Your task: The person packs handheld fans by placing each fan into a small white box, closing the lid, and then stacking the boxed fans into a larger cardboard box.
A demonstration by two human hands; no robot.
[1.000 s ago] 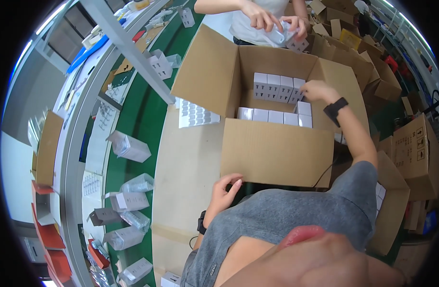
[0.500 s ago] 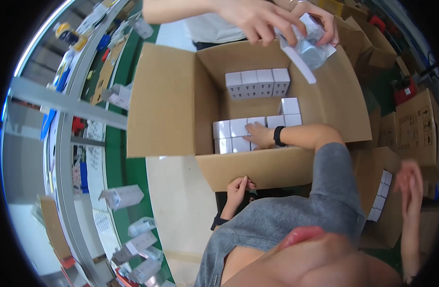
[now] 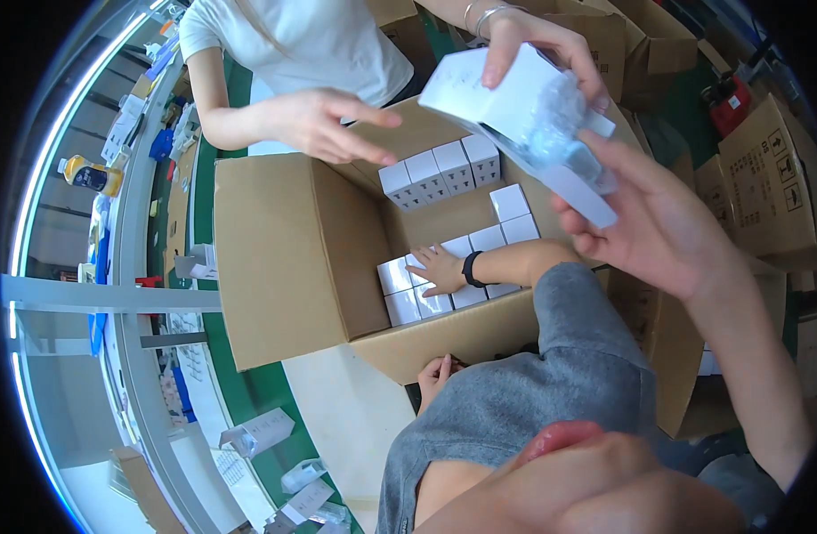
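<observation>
Green-floored workshop: carton [image 3: 284, 258] holds white boxes [image 3: 508, 203], right hand [image 3: 437, 270] flat atop, left hand [image 3: 437, 374] at its wall, grip unclear.

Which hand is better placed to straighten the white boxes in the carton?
Right: the right hand lies flat on the white boxes inside the carton; the left hand rests outside, against its near wall.

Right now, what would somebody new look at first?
A white box is held up close at the top right, between a co-worker's hand and another hand. Under it, in the middle, an open brown carton holds rows of small white boxes. The person's right hand lies flat on the lower row.
</observation>
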